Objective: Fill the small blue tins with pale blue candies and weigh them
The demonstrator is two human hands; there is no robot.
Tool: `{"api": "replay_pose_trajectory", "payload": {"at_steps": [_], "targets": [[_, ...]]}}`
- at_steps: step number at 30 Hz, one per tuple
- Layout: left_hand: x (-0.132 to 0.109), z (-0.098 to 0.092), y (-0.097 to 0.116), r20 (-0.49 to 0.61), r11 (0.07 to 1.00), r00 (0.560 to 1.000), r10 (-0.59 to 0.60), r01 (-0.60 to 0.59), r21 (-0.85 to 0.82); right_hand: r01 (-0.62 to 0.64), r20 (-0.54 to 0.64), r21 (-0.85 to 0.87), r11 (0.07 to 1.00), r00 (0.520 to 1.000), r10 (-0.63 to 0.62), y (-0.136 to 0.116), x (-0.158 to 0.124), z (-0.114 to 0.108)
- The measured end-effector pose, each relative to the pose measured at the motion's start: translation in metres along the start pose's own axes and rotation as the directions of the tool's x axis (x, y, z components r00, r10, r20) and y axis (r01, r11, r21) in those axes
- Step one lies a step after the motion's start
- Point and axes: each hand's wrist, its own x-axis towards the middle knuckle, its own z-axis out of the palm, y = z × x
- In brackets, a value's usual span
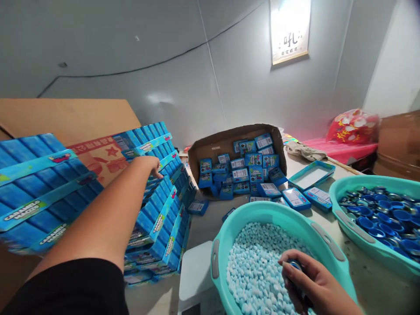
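Observation:
My left arm stretches to the stack of blue display boxes (169, 190) marked "Caramelo Macizo". There my left hand (151, 165) rests against the upper boxes, fingers curled downward; whatever they may grip is hidden. My right hand (306, 280) is closed around a small round tin (295, 264), dark blue with a shiny metal rim, partly covered by the fingers. It hangs over a turquoise basin (226, 238) of pale blue and white candies (259, 267). At the right, a second turquoise basin (357, 232) holds many blue and silver round tins or lids (383, 214).
Another stack of blue boxes (42, 183) stands at far left by a large carton (108, 111). A tipped cardboard box (213, 151) spills small blue boxes (256, 173) onto the table. An open turquoise tray (311, 173) lies behind. A white container (197, 267) stands beside the candy basin.

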Motion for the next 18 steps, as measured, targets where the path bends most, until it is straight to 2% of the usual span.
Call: {"api": "replay_pose_trajectory", "payload": {"at_steps": [3,6,8,14,18], "targets": [[0.009,-0.006,0.004,0.096,0.993,0.995,-0.042,0.031,0.112,-0.012,-0.026,-0.040,0.999,1.000,0.011,0.001,-0.001,0.000],[0.013,-0.009,0.004,0.125,0.988,0.992,-0.008,-0.011,0.152,-0.022,-0.122,-0.055,0.998,0.992,0.015,0.002,-0.003,0.001],[0.011,-0.008,0.001,0.132,0.984,0.991,0.030,-0.052,0.168,-0.028,-0.143,-0.053,0.998,0.989,0.020,0.003,-0.004,0.003],[-0.007,-0.001,-0.002,0.183,0.965,0.980,0.078,-0.120,0.232,-0.020,-0.121,-0.041,0.999,0.993,0.015,0.002,-0.004,0.010],[-0.009,-0.005,0.003,0.224,0.959,0.970,0.092,-0.147,0.244,0.011,-0.105,-0.057,0.998,0.994,-0.017,0.001,-0.008,0.011]]}}
